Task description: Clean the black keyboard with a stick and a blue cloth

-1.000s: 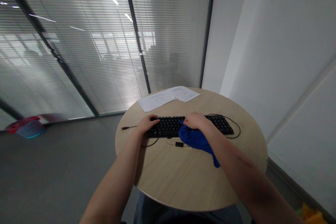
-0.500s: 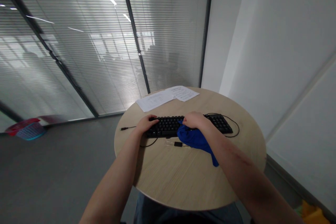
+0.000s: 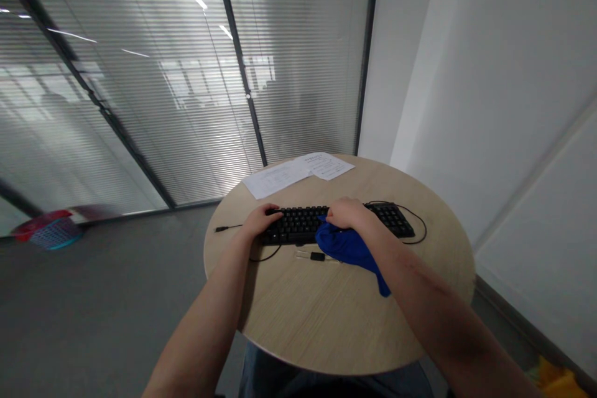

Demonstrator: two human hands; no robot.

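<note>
A black keyboard (image 3: 301, 224) lies across the round wooden table. My left hand (image 3: 260, 220) grips its left end, thumb on top and fingers at the far edge. In my right hand (image 3: 345, 214) is a bunched blue cloth (image 3: 349, 247), its upper corner pressed on the keys right of the middle. The rest of the cloth hangs over the keyboard's near edge onto the table, partly under my forearm. Just in front of the keyboard lies a small clear tool with a black middle (image 3: 318, 256); its kind is unclear.
White printed papers (image 3: 280, 177) lie at the table's (image 3: 326, 317) far side. A black cable with a plug (image 3: 221, 229) sticks out at the left, and more cable loops at the right. On the floor stands a red and blue basket (image 3: 56, 233) by the blinds.
</note>
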